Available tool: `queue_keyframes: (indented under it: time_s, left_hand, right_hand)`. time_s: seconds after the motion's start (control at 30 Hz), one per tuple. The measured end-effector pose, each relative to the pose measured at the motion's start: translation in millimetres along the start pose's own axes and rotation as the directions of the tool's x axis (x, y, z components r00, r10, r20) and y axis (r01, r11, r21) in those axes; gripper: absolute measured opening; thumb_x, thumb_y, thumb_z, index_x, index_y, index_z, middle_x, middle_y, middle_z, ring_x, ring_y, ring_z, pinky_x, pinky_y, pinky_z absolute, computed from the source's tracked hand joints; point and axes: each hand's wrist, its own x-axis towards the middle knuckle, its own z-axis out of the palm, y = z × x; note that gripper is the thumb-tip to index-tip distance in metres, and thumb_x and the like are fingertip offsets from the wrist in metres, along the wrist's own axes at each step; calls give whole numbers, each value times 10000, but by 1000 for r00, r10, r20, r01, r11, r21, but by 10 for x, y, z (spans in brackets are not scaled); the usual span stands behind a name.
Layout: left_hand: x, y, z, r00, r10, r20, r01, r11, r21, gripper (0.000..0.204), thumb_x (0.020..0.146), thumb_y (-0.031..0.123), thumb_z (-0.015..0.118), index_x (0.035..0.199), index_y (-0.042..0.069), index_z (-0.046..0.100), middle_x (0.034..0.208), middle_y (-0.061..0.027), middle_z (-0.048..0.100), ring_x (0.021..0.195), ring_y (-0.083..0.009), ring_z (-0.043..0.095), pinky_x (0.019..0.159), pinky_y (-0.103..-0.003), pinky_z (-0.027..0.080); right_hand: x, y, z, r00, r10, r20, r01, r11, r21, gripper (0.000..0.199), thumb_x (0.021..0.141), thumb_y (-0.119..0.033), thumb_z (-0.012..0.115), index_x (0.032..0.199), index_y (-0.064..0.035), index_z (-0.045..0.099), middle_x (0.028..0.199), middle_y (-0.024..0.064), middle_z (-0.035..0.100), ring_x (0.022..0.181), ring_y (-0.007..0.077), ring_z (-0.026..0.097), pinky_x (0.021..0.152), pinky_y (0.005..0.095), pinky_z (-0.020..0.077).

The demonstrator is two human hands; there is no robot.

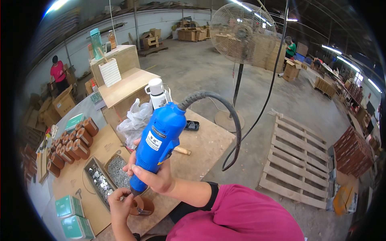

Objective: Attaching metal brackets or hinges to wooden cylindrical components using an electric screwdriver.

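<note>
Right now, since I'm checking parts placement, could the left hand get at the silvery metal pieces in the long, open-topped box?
Probably yes: the left hand is beside the silvery metal pieces, which lie uncovered, though its fingers are at the tip of the blue power tool.

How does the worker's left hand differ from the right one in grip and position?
The right hand wraps around the lower body of the blue power tool; the left hand has its fingers bent close to the tool's dark tip.
The right forearm comes in from the picture's right, the left from the lower edge.
Both hands are bare and at the tool's lower end.
</note>
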Motion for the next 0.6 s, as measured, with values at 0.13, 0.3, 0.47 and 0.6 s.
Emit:
queue_keyframes:
  time_s: [0.13,0.3,0.47,0.6]
  left_hand:
    - [-42,121,-1,993,115,10,-115,990,79,120,611,-32,666,685,-31,572,624,-63,580,581,-126,546,564,-238,436]
    - [-123,153,7,996,88,-20,-88,996,2,141,612,-12,694,665,-25,564,611,-77,574,530,-122,541,513,-240,425]
    - [-149,44,-1,989,145,-44,-145,989,2,146,606,-17,693,664,-20,559,610,-81,573,543,-125,548,523,-241,431]
    - [-181,-43,10,991,113,-72,-118,991,-66,143,602,-23,687,672,-19,563,614,-81,577,547,-129,548,532,-239,434]
  right_hand:
    - [13,-12,5,999,-36,2,36,999,-19,517,741,5,512,1188,-33,256,791,81,510,722,151,542,764,360,469]
    - [6,-28,41,999,-16,30,16,1000,-17,522,741,11,508,1192,-38,250,787,80,508,729,152,537,774,367,462]
    - [-12,-9,70,999,4,44,-4,1000,-13,527,739,16,505,1194,-43,245,786,81,509,732,155,535,779,366,459]
    - [-23,-3,86,998,16,55,-16,1000,-4,527,741,22,498,1196,-45,240,785,82,510,734,155,534,782,365,457]
